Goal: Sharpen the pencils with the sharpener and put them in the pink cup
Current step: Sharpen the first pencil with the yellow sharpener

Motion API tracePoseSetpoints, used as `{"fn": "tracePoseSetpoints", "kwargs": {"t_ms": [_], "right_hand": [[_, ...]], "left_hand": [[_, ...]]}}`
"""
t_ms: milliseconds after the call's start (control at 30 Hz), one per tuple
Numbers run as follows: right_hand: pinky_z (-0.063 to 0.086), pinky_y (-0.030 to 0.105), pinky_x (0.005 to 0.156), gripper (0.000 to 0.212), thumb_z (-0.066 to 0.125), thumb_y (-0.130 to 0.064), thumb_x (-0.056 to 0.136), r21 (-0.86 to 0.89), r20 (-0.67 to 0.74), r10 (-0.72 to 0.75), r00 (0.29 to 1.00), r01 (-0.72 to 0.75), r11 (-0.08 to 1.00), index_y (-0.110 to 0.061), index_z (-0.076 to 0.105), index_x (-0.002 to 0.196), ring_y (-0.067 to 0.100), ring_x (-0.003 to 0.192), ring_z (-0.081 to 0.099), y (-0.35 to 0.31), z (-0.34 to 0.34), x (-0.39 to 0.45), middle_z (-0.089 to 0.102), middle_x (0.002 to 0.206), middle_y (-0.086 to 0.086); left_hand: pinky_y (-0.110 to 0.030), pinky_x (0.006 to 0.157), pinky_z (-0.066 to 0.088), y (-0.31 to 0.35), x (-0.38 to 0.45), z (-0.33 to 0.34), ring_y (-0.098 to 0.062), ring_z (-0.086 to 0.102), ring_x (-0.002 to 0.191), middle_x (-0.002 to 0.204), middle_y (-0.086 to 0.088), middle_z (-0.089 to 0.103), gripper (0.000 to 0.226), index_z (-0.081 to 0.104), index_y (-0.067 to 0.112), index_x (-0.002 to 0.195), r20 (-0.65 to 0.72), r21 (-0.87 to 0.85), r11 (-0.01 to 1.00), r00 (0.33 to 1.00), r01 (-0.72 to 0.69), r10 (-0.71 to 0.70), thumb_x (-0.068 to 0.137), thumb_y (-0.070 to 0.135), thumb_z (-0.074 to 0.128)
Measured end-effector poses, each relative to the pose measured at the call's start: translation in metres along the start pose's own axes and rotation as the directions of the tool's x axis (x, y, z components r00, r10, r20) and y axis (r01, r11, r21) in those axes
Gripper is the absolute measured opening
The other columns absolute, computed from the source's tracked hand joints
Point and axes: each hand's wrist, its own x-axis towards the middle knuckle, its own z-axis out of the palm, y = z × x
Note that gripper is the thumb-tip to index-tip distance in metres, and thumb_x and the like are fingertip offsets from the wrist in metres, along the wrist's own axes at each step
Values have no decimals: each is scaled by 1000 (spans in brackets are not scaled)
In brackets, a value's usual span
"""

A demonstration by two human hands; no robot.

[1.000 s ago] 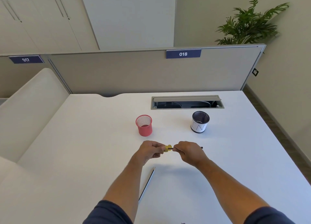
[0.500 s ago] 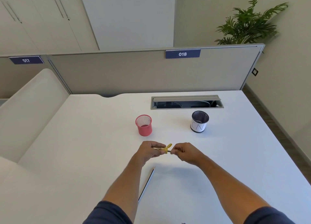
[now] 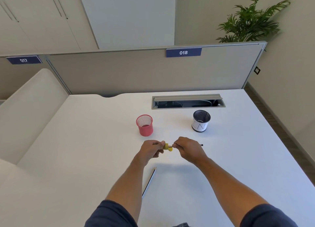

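Since half a second ago the right hand (image 3: 188, 149) has turned on the pencil (image 3: 200, 145): its dark back end, which was hidden behind the knuckles then, now pokes out past them toward the right, and the yellow sharpener (image 3: 166, 147) sits rolled a little differently between the hands. Both hands have stayed over the same patch of desk (image 3: 95, 141), in front of the two cups.

What matters now is the line of that pencil. It lies almost level, running left to right across the person's front, tip end buried in the sharpener and shaft passing through the right hand. The left hand (image 3: 151, 150) has its fingers closed on the sharpener from the left side; the right hand's fingers are clamped round the shaft just beside the sharpener's mouth. So both grips sit on one axis, and I would judge a twist about that axis is the step in hand.

The pink cup (image 3: 144, 126) stands upright just beyond the left hand, nearer to it than to the right, and looks empty through its mesh. The black cup with a white label (image 3: 200, 122) stands beyond the right hand. A second pencil (image 3: 149, 181) lies loose on the desk nearer the person, between the forearms, pointing away toward the hands.
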Motion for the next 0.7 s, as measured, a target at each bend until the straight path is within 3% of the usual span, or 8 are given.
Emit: {"fn": "tracePoseSetpoints", "kwargs": {"t_ms": [233,367,467,600,700], "right_hand": [[49,29,70,15,60,-36,97,79,64,-73,995,68,995,-22,63,100,11,81,57,2,-4,-2,63,92,-11],[50,41,65,21,55,-34,100,-24,24,-77,997,78,997,-18,68,96,22,79,60,1,-2,0,65,86,-3],[46,36,57,29,53,-38,101,-111,-3,-76,997,75,991,-18,70,90,25,73,60,2,0,1,66,80,0],[47,32,71,29,48,-36,104,-29,136,65,989,-62,998,-21,72,97,20,84,61,-2,-7,4,72,93,-5],[43,30,70,32,44,-35,104,69,252,149,956,-171,983,-26,73,92,14,77,55,-3,-11,4,66,80,-10]], "left_hand": [[-28,58,43,-2,4,-2,-16,48,52,67,-16,68,28,78,2,81,-25,-46,998,999,32,-34,90,29,76],[-28,59,44,-1,4,-1,-14,50,51,68,-16,67,27,77,-1,85,-27,-96,995,999,31,-33,90,25,76],[-27,63,48,1,4,-2,-14,53,58,72,-13,69,17,78,3,91,15,-85,996,1000,-1,2,90,19,75],[-28,75,53,2,4,-8,-16,59,75,85,-9,70,15,80,10,98,85,-38,999,996,-29,32,84,13,79],[-29,83,56,5,3,-9,-15,65,86,90,-7,72,22,79,9,101,115,-38,999,993,-24,28,79,3,81]]}}
